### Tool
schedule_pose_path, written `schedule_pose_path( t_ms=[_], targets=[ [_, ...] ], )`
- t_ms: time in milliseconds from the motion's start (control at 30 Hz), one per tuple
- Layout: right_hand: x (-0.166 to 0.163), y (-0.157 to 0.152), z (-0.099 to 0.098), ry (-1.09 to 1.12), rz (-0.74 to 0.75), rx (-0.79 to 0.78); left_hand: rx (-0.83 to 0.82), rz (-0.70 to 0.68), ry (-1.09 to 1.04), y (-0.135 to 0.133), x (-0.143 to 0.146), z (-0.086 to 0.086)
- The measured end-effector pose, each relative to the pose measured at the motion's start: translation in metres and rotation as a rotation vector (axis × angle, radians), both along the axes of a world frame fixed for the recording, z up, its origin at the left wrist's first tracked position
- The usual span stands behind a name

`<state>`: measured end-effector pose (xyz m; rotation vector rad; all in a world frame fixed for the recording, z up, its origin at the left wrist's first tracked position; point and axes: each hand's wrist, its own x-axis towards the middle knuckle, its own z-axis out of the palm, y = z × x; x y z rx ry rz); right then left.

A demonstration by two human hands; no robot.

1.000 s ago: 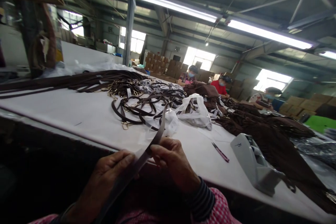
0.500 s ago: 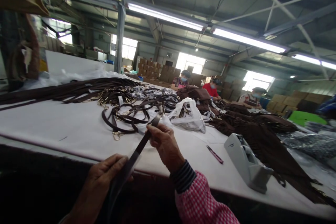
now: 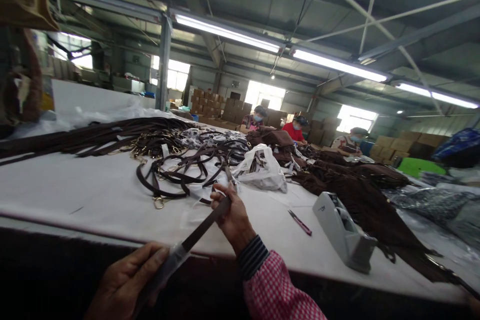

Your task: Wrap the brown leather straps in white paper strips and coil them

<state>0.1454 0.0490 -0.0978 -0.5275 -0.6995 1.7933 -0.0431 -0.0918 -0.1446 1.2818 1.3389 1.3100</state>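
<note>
A dark brown strap [image 3: 204, 227] runs slantwise between my two hands above the table's front edge. Translucent plastic [image 3: 177, 256] wraps its lower part. My left hand [image 3: 129, 274], at the lower left, is closed on this wrapped part, thumb on top. Farther up, the fingers of my right hand [image 3: 235, 216] are closed around the bare strap. Beyond that hand lie tangled brown straps with gold-coloured clasps [image 3: 159, 203] and a white plastic bag [image 3: 264, 172] with things inside. The strap's lower end is lost in the dark below my left hand.
Pink-handled thread snips [image 3: 300, 223] and a grey-white device [image 3: 343, 232] are on the white table [image 3: 108, 210] at right. Brown fabric pieces [image 3: 360, 200] spread beyond them. Long dark straps [image 3: 86, 135] lie at left. Several people [image 3: 294, 131] sit across the table.
My left hand has moved down and left along with the plastic, so more bare strap shows between my hands. My right hand has turned slightly and its fingers wrap the strap more.
</note>
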Motion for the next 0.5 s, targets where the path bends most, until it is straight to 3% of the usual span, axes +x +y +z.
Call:
schedule_pose_path(
  t_ms=[167, 267, 367, 500],
  targets=[
    [-0.009, -0.025, 0.032, -0.313, 0.037, 0.495, -0.004, -0.055, -0.053, 0.018, 0.011, 0.045],
    [-0.015, -0.046, 0.034, -0.549, 0.097, 0.639, 0.112, -0.088, -0.130, 0.031, 0.027, 0.067],
    [-0.012, -0.053, 0.013, -0.487, 0.205, 0.510, 0.152, -0.043, -0.174, 0.036, 0.036, 0.065],
    [0.007, -0.040, -0.025, -0.072, 0.299, 0.032, 0.100, 0.040, -0.267, 0.023, 0.031, 0.047]
  ],
)
